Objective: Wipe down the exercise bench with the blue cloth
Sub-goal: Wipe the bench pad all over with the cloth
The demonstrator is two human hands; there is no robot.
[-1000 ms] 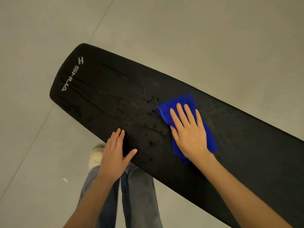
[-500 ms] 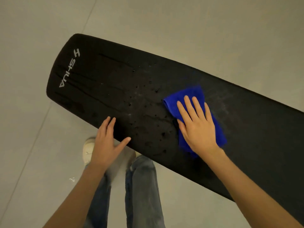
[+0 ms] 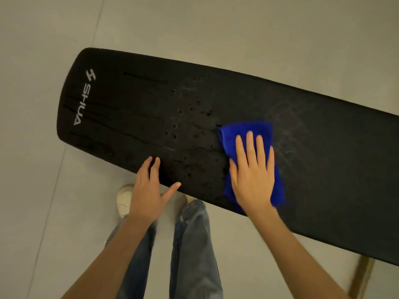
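A long black exercise bench pad (image 3: 133, 108) with a white logo runs from upper left to the right edge. Water drops dot its middle. A folded blue cloth (image 3: 244, 131) lies on the pad near its front edge. My right hand (image 3: 251, 175) presses flat on the cloth with straight fingers and covers most of it. My left hand (image 3: 149, 190) rests on the pad's front edge, left of the cloth, its fingers straight and thumb spread.
Pale tiled floor (image 3: 237, 33) surrounds the bench. My legs in blue jeans (image 3: 194, 244) and a white shoe (image 3: 125, 199) stand below the front edge. A yellowish strip (image 3: 360, 277) shows at the lower right under the pad.
My right hand with the cloth has slid to the right and toward the front edge of the pad. My left hand stays on the front edge.
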